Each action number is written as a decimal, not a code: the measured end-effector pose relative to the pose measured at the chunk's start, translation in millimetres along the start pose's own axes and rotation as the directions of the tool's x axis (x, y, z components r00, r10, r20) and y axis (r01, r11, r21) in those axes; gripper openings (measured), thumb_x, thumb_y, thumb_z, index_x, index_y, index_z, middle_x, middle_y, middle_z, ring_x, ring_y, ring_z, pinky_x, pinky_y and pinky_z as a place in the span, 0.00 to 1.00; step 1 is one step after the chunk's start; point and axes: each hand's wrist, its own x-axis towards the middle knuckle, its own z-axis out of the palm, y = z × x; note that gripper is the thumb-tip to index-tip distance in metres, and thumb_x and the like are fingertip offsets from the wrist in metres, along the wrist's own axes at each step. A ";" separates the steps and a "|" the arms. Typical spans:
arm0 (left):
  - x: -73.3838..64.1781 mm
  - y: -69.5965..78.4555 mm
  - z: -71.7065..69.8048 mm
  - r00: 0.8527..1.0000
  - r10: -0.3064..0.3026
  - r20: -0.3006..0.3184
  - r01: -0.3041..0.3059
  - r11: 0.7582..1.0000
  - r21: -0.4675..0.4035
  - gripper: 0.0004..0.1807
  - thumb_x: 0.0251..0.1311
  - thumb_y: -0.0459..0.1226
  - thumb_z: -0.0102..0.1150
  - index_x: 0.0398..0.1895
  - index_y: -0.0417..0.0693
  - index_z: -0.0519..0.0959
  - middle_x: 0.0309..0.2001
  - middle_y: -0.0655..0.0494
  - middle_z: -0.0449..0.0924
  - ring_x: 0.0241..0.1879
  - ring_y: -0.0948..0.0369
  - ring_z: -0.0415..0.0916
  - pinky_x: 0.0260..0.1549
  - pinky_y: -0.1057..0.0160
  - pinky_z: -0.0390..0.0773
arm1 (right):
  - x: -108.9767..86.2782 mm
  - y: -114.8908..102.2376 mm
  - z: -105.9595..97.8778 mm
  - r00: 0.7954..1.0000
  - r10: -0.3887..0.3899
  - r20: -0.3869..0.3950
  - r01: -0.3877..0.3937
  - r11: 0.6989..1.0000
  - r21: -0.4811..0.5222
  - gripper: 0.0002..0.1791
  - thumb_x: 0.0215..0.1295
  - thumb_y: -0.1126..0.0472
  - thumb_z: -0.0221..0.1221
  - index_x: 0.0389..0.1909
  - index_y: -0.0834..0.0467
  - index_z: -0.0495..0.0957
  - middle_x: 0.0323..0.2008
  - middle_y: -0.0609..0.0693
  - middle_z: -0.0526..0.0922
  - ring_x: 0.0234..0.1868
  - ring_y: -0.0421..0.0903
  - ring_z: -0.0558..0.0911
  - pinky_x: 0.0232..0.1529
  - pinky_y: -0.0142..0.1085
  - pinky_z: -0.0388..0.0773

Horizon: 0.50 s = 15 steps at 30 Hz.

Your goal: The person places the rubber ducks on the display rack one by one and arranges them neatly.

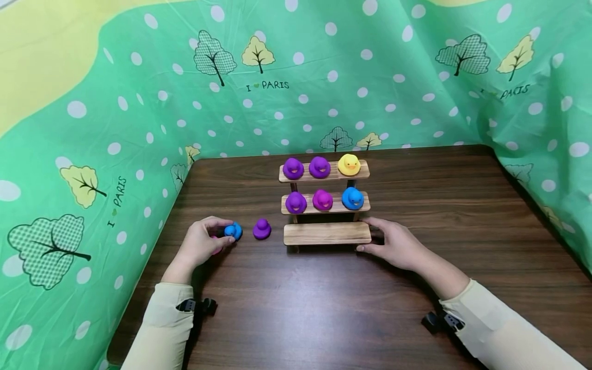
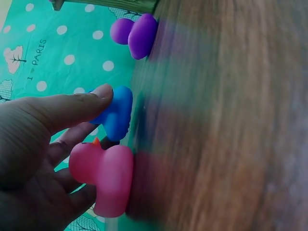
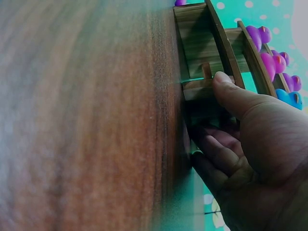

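On the left side of the table, my left hand point(image 1: 201, 243) pinches a small blue rubber duck point(image 2: 119, 115) between thumb and fingers. A pink rubber duck point(image 2: 114, 180) sits close beside it under the palm, mostly covered in the head view. A purple duck point(image 1: 262, 229) stands alone between that hand and a three-step wooden display stand point(image 1: 327, 234). My right hand point(image 1: 399, 243) grips the right end of the stand's lowest step, thumb at the front, index finger at the back. That lowest step carries no duck.
The stand's middle step holds a purple duck point(image 1: 296, 203), a magenta duck point(image 1: 322, 200) and a blue duck point(image 1: 353, 198). On its top step sit two purple ducks point(image 1: 293, 168) and a yellow duck point(image 1: 349, 164). Green dotted cloth point(image 1: 305, 113) surrounds the dark wooden table point(image 1: 296, 318).
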 end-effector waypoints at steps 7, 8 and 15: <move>0.1 10.0 1.1 0.997 0.073 -0.038 -0.074 0.997 -0.028 0.21 0.56 0.34 0.80 0.54 0.46 0.88 0.51 0.50 0.86 0.52 0.50 0.83 0.56 0.46 0.83 | 0.3 0.6 1.4 1.000 -0.009 0.000 0.009 1.000 0.009 0.39 0.62 0.45 0.75 0.70 0.55 0.75 0.56 0.51 0.86 0.51 0.47 0.84 0.49 0.49 0.83; 0.1 12.5 1.3 0.996 0.081 -0.040 -0.083 0.996 -0.039 0.21 0.56 0.34 0.80 0.54 0.45 0.88 0.51 0.49 0.86 0.53 0.49 0.83 0.57 0.46 0.83 | 0.4 0.9 1.7 1.000 -0.010 0.000 0.010 1.000 0.012 0.38 0.62 0.45 0.75 0.70 0.55 0.75 0.56 0.51 0.86 0.53 0.48 0.84 0.50 0.49 0.83; 0.5 33.7 5.2 0.988 0.150 -0.045 -0.154 0.984 -0.094 0.21 0.57 0.32 0.79 0.55 0.44 0.88 0.50 0.50 0.85 0.54 0.52 0.82 0.58 0.48 0.83 | 0.4 2.4 1.7 1.000 -0.010 0.000 0.010 1.000 0.017 0.40 0.62 0.44 0.75 0.70 0.56 0.74 0.57 0.53 0.86 0.57 0.52 0.84 0.53 0.53 0.83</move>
